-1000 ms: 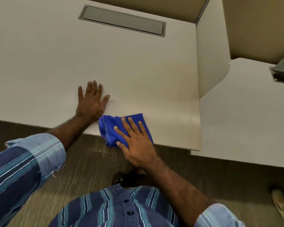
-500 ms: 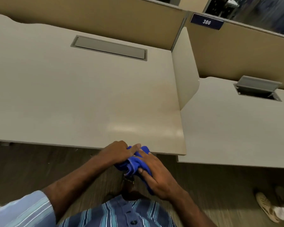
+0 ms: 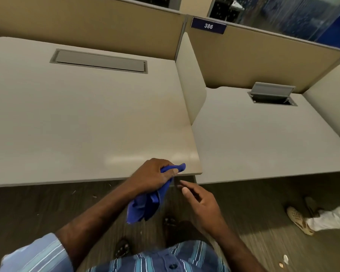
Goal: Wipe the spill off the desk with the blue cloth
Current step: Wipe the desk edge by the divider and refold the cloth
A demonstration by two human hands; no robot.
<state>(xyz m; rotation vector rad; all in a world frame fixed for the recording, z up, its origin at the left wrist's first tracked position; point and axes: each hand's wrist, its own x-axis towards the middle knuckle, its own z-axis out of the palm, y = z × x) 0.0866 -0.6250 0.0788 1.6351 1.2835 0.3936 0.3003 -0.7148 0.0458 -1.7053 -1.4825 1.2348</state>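
Note:
My left hand point(image 3: 152, 176) grips the bunched blue cloth point(image 3: 145, 207) at the front edge of the beige desk point(image 3: 77, 122). Most of the cloth hangs below the desk edge, and one tip pokes out past my fingers over the desk corner. My right hand point(image 3: 201, 203) hovers just right of the cloth, below the desk edge, fingers apart and holding nothing. I see no spill on the desk surface; a faint sheen lies near the front edge.
A closed grey cable hatch point(image 3: 100, 60) sits at the back of the desk. A low divider panel point(image 3: 190, 85) separates it from the neighbouring desk point(image 3: 263, 138), whose hatch point(image 3: 271, 94) stands open. Another person's foot in a beige shoe point(image 3: 298, 219) rests on the floor at right.
The cloth came off the desk top, where my right hand pressed it flat. Both hands bunched it at the edge; now only my left holds it and my right has let go.

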